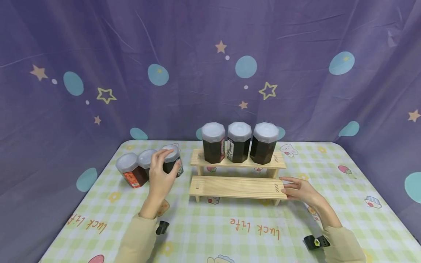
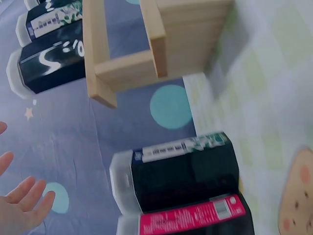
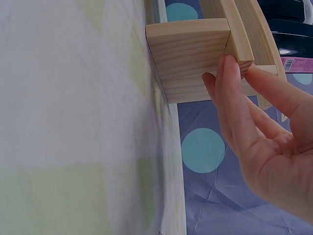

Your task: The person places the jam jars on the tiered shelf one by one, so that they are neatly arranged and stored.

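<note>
My left hand (image 1: 161, 176) hovers by the three dark jars with white lids on the left side of the table. Its fingers are parted and hold nothing; the left wrist view shows the hand (image 2: 22, 204) apart from the nearest jar (image 2: 183, 171). In the head view that rightmost jar (image 1: 172, 168) stands just behind the fingers, beside a middle jar (image 1: 144, 159) partly hidden by the hand and a red-labelled jar (image 1: 133, 177). With thumb and fingers, my right hand (image 1: 300, 190) pinches the right end of the two-tier wooden rack's lower shelf (image 1: 236, 187).
Three more dark jars stand in a row on the rack's upper shelf (image 1: 238, 164), among them a middle jar (image 1: 239, 146). Under everything lies a green-checked tablecloth (image 1: 204, 241). A purple curtain (image 1: 204, 87) hangs behind the table.
</note>
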A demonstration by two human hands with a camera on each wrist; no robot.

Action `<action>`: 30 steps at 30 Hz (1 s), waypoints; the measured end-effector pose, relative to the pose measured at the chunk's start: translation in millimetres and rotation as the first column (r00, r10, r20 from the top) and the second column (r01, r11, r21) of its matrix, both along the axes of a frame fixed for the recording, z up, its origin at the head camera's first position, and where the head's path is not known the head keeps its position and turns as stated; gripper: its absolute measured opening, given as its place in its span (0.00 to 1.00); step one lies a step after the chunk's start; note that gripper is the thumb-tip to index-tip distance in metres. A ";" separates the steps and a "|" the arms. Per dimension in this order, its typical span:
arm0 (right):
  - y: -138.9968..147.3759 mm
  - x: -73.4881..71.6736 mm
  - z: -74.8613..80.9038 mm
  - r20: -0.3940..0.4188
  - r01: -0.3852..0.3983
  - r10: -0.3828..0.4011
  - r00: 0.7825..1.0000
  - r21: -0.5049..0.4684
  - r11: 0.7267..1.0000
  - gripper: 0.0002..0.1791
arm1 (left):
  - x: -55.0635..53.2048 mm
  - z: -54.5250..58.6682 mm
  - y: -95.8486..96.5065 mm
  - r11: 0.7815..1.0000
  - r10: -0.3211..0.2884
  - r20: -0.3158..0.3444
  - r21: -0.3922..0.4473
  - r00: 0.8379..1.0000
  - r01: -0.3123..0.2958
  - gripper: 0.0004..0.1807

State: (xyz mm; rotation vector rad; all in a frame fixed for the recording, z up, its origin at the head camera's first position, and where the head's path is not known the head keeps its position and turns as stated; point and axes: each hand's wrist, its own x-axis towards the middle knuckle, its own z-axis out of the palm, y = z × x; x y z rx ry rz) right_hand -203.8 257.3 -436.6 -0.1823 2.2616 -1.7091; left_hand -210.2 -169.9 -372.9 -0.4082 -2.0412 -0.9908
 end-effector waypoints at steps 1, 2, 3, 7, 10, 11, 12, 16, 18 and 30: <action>0.1 0.1 0.1 0.000 0.001 -0.001 1.000 0.001 1.000 0.34 | 0.6 -0.8 -2.8 1.000 0.009 0.003 -0.002 1.000 -0.009 0.20; 0.3 0.0 0.1 0.000 0.000 0.000 1.000 0.003 1.000 0.34 | 1.3 -1.3 -5.4 1.000 0.016 0.004 -0.003 1.000 -0.016 0.20; 0.4 0.0 -0.1 0.000 0.001 -0.001 1.000 0.004 1.000 0.34 | 1.7 -2.2 -8.2 1.000 0.026 0.008 -0.004 1.000 -0.026 0.20; 0.9 -0.5 -0.9 0.003 0.001 -0.001 1.000 0.005 1.000 0.34 | 4.0 -4.9 -18.7 0.998 0.057 0.028 0.000 0.998 -0.057 0.20; 1.0 -0.8 -1.5 0.003 0.000 0.000 1.000 0.006 1.000 0.34 | 4.8 -7.1 -26.6 0.998 0.069 0.029 -0.007 0.997 -0.069 0.20; 0.9 -0.9 -1.6 0.003 0.001 -0.001 1.000 0.005 1.000 0.34 | 5.1 -7.8 -29.2 0.997 0.073 0.029 -0.011 0.997 -0.073 0.20; 0.9 -1.0 -1.7 0.003 0.001 -0.001 1.000 0.006 1.000 0.34 | 5.4 -8.5 -31.9 0.997 0.076 0.032 -0.017 0.997 -0.075 0.20; 0.9 -1.4 -2.2 0.007 0.003 -0.003 1.000 0.001 1.000 0.34 | 7.2 -9.2 -42.7 0.994 0.103 0.048 -0.032 0.994 -0.102 0.19; 1.1 -1.5 -2.4 0.009 0.004 -0.004 1.000 0.001 1.000 0.34 | 8.4 -9.2 -47.8 0.992 0.123 0.062 -0.038 0.990 -0.121 0.19; 1.2 -1.2 -2.8 0.009 0.003 -0.003 1.000 0.002 1.000 0.34 | 10.0 -17.0 -77.5 0.977 0.208 0.062 -0.052 0.976 -0.205 0.19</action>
